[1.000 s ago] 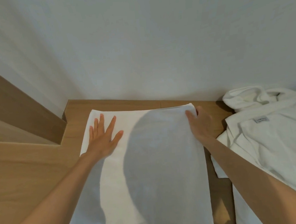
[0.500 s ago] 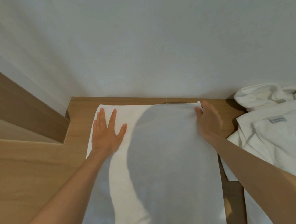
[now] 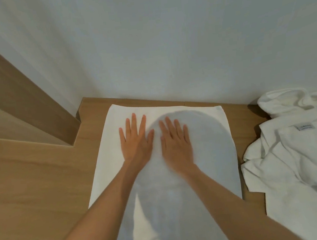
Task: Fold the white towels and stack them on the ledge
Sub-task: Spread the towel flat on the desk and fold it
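White towel (image 3: pixel 206 154) near end cut off below, part shadowed, left hand (image 3: pixel 135 142) and right hand (image 3: pixel 175 143) flat, fingers straight, now side by side mid-towel, earlier at its far corners

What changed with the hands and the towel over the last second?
The right hand let go of the towel's far right corner and slid left to the middle. It now lies flat, fingers straight, beside the left hand. The left hand stayed flat on the towel. The towel is still spread on the wooden ledge, and the heap of white cloth on the right has not been touched.
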